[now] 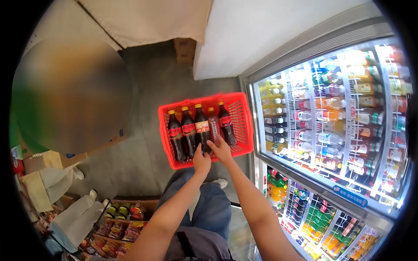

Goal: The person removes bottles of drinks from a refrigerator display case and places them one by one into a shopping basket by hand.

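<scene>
A red plastic basket (240, 114) holds several dark bottles with yellow caps, lying side by side. My left hand (202, 161) touches the lower end of the middle bottle (201, 124), which has a tan label; its fingers are bent and close together. On the lower part of the neighbouring bottle (214, 122), slimmer with a reddish label, rests my right hand (221, 150), its fingers partly spread around it. Two red-labelled bottles lie to the left, and another red-labelled bottle (225, 122) lies at the right.
At the right stands a lit glass-door cooler (254, 130) full of drinks. Snack packets (116, 229) fill a shelf at lower left. Cardboard boxes (65, 161) are at the left, beside a large blurred area. Grey floor (146, 108) shows around the basket.
</scene>
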{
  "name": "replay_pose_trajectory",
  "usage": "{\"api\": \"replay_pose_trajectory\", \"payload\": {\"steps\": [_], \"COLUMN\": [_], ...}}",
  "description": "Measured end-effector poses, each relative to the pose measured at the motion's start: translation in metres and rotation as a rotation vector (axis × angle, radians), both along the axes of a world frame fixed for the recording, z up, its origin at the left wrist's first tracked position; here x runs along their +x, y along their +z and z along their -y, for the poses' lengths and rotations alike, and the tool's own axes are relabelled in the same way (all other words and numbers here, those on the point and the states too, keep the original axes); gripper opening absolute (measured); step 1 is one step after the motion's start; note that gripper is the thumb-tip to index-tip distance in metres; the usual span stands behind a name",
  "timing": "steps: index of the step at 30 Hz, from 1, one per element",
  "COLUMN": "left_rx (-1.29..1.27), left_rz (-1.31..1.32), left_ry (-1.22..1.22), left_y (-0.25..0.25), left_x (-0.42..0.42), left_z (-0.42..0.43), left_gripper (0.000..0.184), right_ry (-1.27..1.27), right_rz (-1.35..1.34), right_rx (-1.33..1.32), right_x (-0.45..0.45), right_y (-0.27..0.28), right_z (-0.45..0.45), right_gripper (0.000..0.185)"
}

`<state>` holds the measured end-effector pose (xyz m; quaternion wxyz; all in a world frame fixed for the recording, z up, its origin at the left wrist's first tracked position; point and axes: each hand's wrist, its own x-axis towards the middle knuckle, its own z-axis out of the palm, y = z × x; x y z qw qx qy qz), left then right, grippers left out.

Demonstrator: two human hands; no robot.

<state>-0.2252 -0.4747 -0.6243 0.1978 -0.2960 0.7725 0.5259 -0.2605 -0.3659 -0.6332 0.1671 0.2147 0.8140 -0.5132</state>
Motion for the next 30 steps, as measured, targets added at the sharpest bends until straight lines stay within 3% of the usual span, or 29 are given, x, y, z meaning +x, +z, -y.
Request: {"api": "replay_pose_trajectory", "payload": {"steps": [3, 6, 14, 18, 21, 26, 30], "left_rx": [0.021, 0.110, 0.642, 0.894, 0.921, 0.979, 1.045], "left_rz": [-0.115, -0.131, -0.247, -0.263, -0.295, -0.318, -0.282], "left_ry": [0.000, -0.032, -0.466, -0.638, -0.841, -1.091, -1.188], "left_y": [0.012, 0.059, 0.193, 0.257, 0.316, 0.368, 0.379], "left_x": [0.009, 0.005, -0.011, -0.006, 0.009, 0.049, 0.092], "left_z": [-0.002, -0.017, -0.121, -0.183, -0.218, -0.261, -0.284], "left_gripper": [0.048, 0.044, 0.034, 0.032, 0.032, 0.032, 0.031], "right_ry": [-0.157, -0.303, -0.677, -0.780, -0.854, -1.053, -1.119], "right_rz": [0.043, 0.036, -0.320, -0.560, -0.715, -0.899, -1.038], "right_rx": [-0.160, -0.290, -0.471, -0.411, -0.288, -0.142, 0.000], "right_x": [0.024, 0.045, 0.094, 0.133, 0.177, 0.269, 0.329], "right_y": [0.038, 0.087, 0.233, 0.305, 0.358, 0.413, 0.428], "right_z": [-0.019, -0.045, -0.144, -0.190, -0.222, -0.265, -0.289], "right_gripper": [0.065, 0.057, 0.044, 0.041, 0.037, 0.024, 0.029]}}
